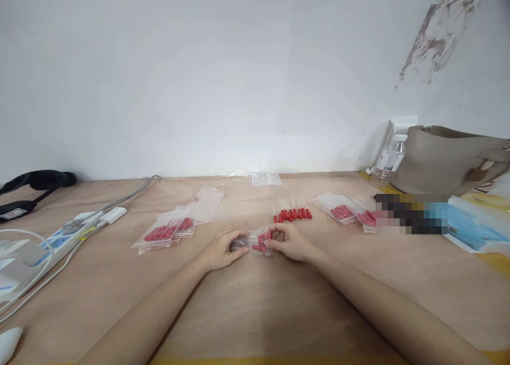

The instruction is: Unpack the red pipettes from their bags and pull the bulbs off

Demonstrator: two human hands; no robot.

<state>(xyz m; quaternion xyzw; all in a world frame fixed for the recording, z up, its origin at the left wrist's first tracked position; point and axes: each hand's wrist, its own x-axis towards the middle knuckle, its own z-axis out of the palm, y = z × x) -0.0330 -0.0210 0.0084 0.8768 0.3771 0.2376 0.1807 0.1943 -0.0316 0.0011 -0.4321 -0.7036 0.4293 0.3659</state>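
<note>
A small clear zip bag (pixel 255 243) with a few red-bulbed droppers in it lies between my hands, low over the table. My left hand (pixel 223 249) has its thumb and fingers curled round the bag's left end. At the right end, my right hand (pixel 291 243) pinches the bag's edge beside the red bulbs; whether its fingertips also grip a dropper I cannot tell. Just beyond that hand, several loose droppers (pixel 294 213) lie in a row, clear tubes pointing away from me and red bulbs towards me.
Filled bags (pixel 161 232) lie at left, beside flat bags (pixel 207 203); more filled bags (pixel 340 210) sit at right. Another flat bag (pixel 266 179) is by the wall. A power strip (pixel 59 243) with cables stands left. A bottle (pixel 392 158), grey handbag (pixel 438 160) and blue packet (pixel 470 227) occupy the right.
</note>
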